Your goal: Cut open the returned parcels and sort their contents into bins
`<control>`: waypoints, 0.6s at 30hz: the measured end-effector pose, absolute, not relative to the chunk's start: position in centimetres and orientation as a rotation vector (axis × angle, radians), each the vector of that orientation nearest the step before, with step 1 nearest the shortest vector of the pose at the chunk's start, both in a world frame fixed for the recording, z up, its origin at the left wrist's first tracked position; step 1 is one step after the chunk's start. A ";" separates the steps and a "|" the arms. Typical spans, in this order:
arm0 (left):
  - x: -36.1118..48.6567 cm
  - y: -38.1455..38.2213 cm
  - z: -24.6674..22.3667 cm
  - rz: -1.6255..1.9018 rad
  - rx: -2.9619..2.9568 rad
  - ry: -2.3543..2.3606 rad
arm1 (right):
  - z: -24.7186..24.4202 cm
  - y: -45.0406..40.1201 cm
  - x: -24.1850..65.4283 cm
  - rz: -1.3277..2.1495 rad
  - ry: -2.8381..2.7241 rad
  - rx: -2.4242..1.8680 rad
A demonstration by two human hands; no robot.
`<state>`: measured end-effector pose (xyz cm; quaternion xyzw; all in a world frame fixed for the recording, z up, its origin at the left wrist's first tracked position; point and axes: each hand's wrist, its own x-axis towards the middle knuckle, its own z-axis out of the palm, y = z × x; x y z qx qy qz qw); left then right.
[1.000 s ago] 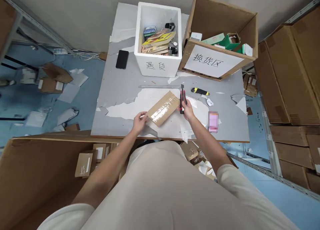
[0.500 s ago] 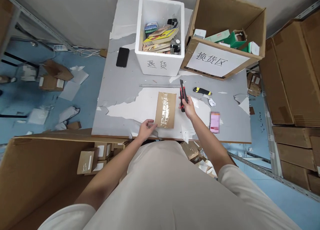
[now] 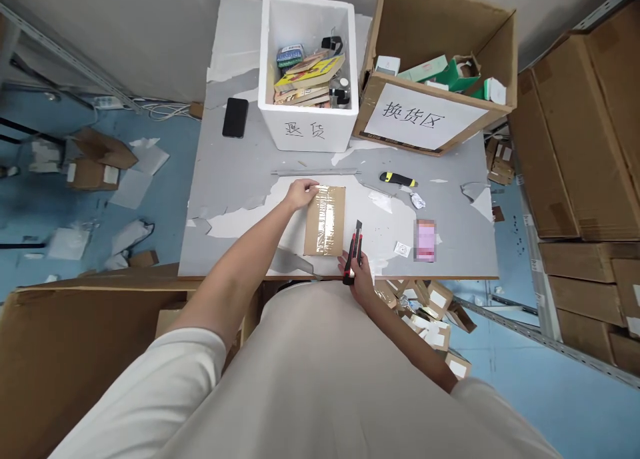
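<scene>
- Head view, centre of the frame: a taped cardboard parcel lies flat on the counter, its long sides running roughly up and down the frame, a shiny strip of tape along its middle.
- The left hand has moved from the parcel's lower left corner to its upper left corner, where the fingers are bent narrowly against the edge. The contact now lies at the far end, with the forearm reaching up the left side.
- The right hand has come down from beside the parcel's upper right to near its lower right corner. It holds a red-and-black utility knife, blade end pointing up the frame. Whether those fingers also touch the cardboard, one cannot tell.
- The two hands are thus at diagonally opposite corners, leaving the taped face in plain sight. The knife is beside the parcel rather than on the tape.
- Right of centre, a yellow-and-black cutter lies near some crumpled paper, with a blurred pink item below.
- Toward the top, a white foam box holding books stands just beside a large open carton; a black phone lies to their left.
</scene>
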<state>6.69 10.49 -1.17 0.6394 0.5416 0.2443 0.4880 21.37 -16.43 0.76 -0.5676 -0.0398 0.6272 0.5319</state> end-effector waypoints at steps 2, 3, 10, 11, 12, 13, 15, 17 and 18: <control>5.9 10.2 -1.1 0.620 1.534 1.356 | 0.6 -15.7 22.3 1.478 -0.110 -1.358; 5.1 9.8 -1.0 0.638 1.524 1.390 | 0.6 -15.2 22.9 1.456 -0.129 -1.363; -3.0 -0.6 -1.4 0.614 1.361 1.693 | 0.6 -6.8 26.7 1.369 -0.345 -1.296; -3.6 -2.4 -1.4 0.602 1.347 1.699 | 0.6 -5.6 26.9 1.380 -0.389 -1.291; -4.0 -3.8 -1.3 0.593 1.344 1.715 | 0.6 -4.7 27.1 1.393 -0.438 -1.290; -4.0 -4.8 -1.2 0.614 1.368 1.739 | 0.7 -4.3 27.3 1.400 -0.488 -1.297; -3.6 -5.2 -0.7 0.667 1.540 1.742 | 0.8 -4.5 27.9 1.392 -0.602 -1.346; -2.8 -4.1 -0.1 0.663 1.823 1.636 | 0.9 -6.2 28.9 1.370 -0.717 -1.439; -2.4 -3.2 0.1 0.616 1.958 1.547 | 0.9 -7.4 29.5 1.369 -0.766 -1.489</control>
